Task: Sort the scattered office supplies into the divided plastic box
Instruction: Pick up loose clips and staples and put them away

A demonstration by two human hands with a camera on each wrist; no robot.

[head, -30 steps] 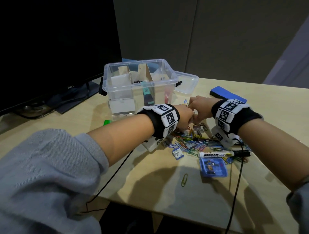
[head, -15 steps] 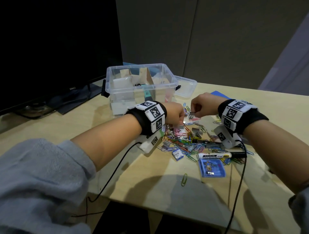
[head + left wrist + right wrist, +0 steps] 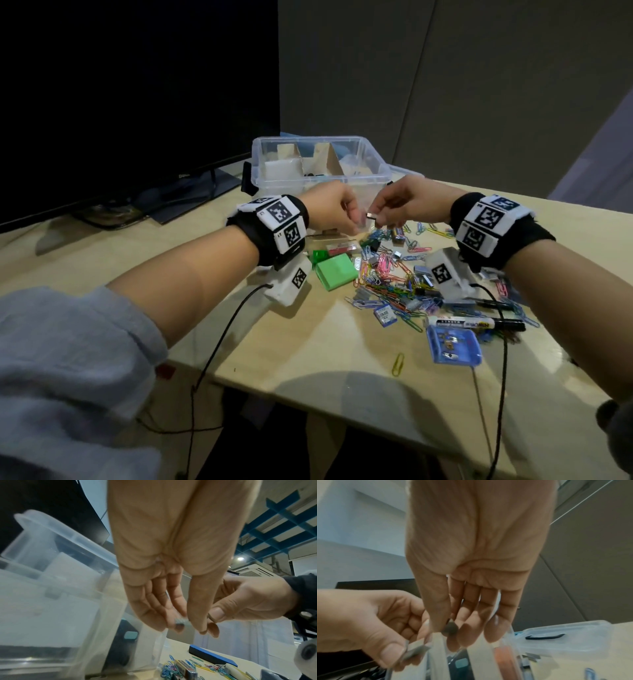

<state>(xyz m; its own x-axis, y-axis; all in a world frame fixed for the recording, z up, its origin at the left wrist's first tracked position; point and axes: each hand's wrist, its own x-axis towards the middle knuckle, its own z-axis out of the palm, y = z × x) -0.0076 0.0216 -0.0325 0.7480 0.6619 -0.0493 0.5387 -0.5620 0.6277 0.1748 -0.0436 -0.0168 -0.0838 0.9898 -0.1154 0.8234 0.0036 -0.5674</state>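
Hands: our left hand and right hand each pinch small grey metal staple strips.
Remaining: we judge most work left; coloured wire paperclips litter the counter.
Box: clear divided plastic box part-filled.

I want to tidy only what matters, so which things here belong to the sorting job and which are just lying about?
Job:
clear divided plastic box
coloured paper clip pile
white marker with black cap
small metal piece pinched by right hand
left hand

Lying about:
black monitor
clear lid

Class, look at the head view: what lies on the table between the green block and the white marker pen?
In the head view, a heap of coloured paper clips and small staple strips lies between the green block and the white marker pen.
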